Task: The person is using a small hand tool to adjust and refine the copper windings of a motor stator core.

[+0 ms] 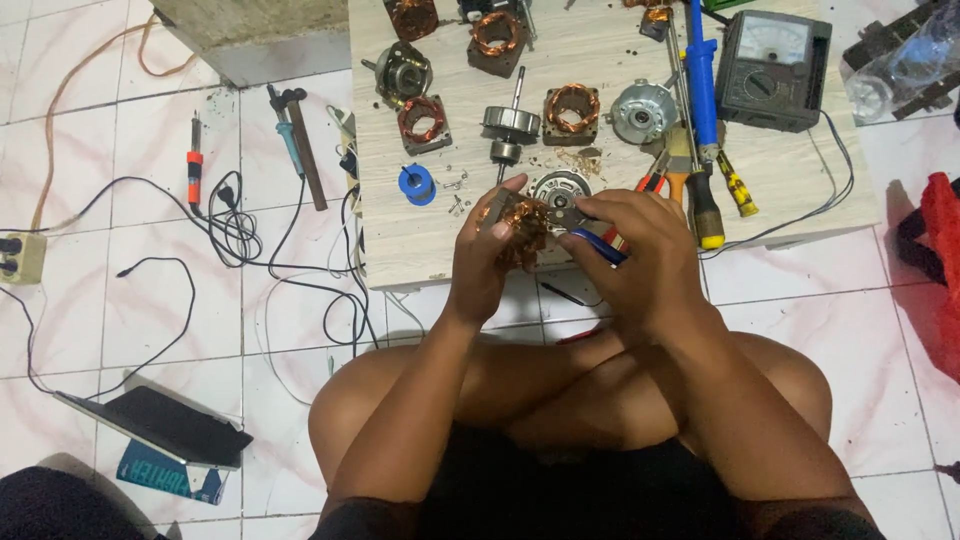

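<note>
We see the left hand (487,250) with fingers closed around a copper-wound stator (522,232) just above the near edge of the bench (420,250), the right hand (632,240) beside it gripping blue-handled pliers (597,243) at the windings, screwdrivers (705,200) lying further right.

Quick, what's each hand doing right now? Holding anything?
Left hand: closed around a motor stator wound with copper wire.
Right hand: closed on blue-handled pliers, their tip at the stator.
</note>
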